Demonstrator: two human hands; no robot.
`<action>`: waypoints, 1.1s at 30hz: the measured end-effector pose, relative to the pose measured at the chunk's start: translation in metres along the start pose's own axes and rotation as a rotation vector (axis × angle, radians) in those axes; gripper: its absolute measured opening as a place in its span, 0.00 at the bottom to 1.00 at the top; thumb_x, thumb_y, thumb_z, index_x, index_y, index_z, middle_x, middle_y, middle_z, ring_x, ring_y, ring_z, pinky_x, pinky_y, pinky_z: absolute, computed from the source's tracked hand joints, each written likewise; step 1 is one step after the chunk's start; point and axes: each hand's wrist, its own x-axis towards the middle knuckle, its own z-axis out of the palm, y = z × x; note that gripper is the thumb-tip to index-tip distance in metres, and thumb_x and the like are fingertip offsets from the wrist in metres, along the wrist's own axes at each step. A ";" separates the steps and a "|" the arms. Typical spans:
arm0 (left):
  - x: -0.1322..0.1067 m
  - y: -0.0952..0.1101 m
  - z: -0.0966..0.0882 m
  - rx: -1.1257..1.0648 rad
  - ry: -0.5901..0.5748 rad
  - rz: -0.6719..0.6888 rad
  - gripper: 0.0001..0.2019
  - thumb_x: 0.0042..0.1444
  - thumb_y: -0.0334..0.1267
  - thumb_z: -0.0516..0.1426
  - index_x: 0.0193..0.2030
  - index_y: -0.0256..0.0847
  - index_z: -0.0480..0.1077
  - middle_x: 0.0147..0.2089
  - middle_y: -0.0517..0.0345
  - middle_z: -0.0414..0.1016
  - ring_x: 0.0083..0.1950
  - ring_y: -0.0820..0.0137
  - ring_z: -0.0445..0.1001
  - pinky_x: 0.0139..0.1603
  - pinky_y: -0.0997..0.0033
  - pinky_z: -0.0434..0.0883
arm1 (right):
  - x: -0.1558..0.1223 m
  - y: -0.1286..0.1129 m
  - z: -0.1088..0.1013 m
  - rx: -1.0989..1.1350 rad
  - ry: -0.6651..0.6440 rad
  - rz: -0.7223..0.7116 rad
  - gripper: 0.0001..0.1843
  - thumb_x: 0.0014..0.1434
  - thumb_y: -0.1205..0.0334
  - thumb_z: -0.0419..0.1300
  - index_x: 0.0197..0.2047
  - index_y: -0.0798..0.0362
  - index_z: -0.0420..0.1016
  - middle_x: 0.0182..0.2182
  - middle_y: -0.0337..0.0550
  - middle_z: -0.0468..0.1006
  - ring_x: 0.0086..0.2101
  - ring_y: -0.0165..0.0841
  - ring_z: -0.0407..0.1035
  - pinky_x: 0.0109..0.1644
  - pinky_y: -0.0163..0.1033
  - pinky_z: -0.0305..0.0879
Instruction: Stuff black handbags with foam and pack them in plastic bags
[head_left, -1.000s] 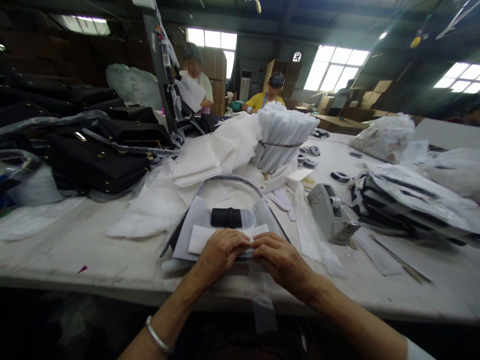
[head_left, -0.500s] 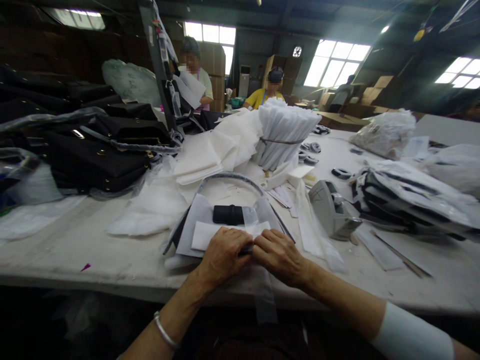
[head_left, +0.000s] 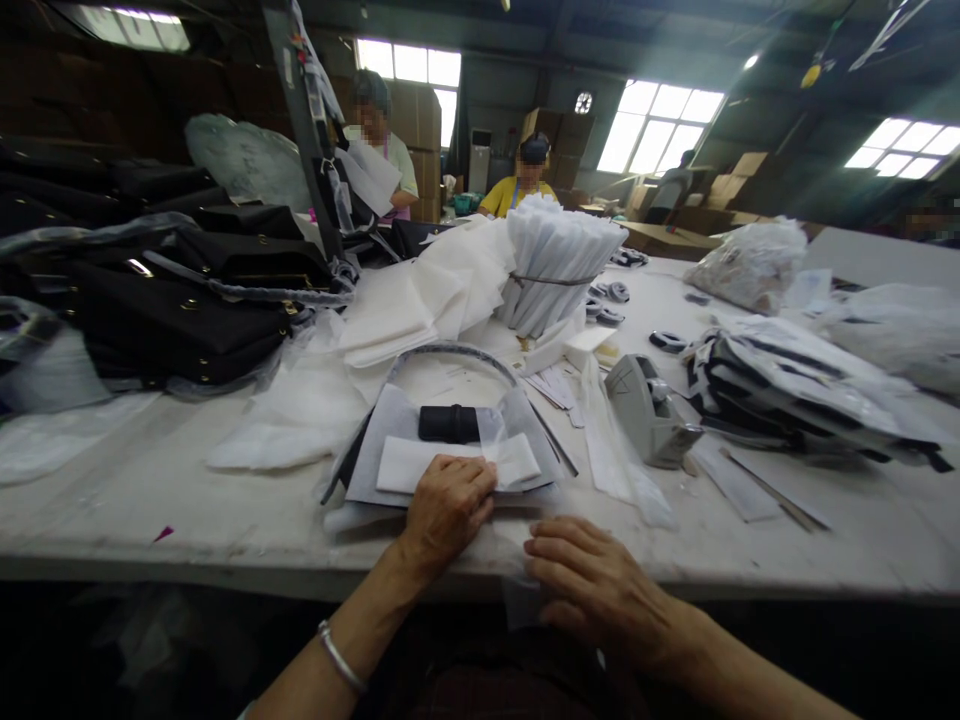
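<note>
A flat handbag wrapped in white and grey tissue (head_left: 390,440) lies on the table in front of me, its wrapped handle (head_left: 457,355) arching away and a black clasp (head_left: 448,423) showing in the middle. A white folded sheet (head_left: 409,465) lies across its near part. My left hand (head_left: 448,505) rests on the bag's near edge, fingers curled down on the tissue. My right hand (head_left: 592,585) is at the table's front edge, fingers bent over a strip of clear film (head_left: 521,600) that hangs off the edge.
A grey tape dispenser (head_left: 646,412) stands right of the bag. A bundle of white rolled sheets (head_left: 559,265) and loose tissue (head_left: 442,285) sit behind. Black bags (head_left: 180,310) are piled left, bagged straps (head_left: 795,385) right. Two people work at the far side.
My right hand has pulled back from the bag to the table's front edge, apart from my left hand, which stays on the bag. The view shifted slightly.
</note>
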 end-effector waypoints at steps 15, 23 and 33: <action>-0.008 0.011 0.009 0.085 0.176 0.046 0.11 0.62 0.27 0.53 0.48 0.40 0.71 0.49 0.55 0.80 0.54 0.66 0.76 0.57 0.59 0.69 | 0.004 -0.002 0.039 0.304 0.259 0.207 0.21 0.54 0.75 0.50 0.48 0.53 0.74 0.40 0.47 0.82 0.43 0.35 0.77 0.53 0.40 0.72; -0.007 0.010 0.011 0.120 0.204 0.056 0.11 0.63 0.27 0.51 0.47 0.39 0.71 0.49 0.55 0.80 0.53 0.66 0.77 0.56 0.59 0.70 | 0.006 -0.014 0.039 0.415 0.235 0.243 0.22 0.51 0.77 0.50 0.45 0.52 0.73 0.36 0.46 0.82 0.38 0.35 0.77 0.44 0.37 0.73; -0.016 0.012 0.018 0.112 0.243 0.021 0.13 0.64 0.27 0.49 0.49 0.41 0.72 0.49 0.54 0.80 0.55 0.65 0.75 0.60 0.57 0.68 | 0.052 0.020 -0.004 0.130 0.204 0.145 0.13 0.56 0.75 0.52 0.38 0.52 0.74 0.29 0.43 0.78 0.31 0.35 0.71 0.39 0.39 0.63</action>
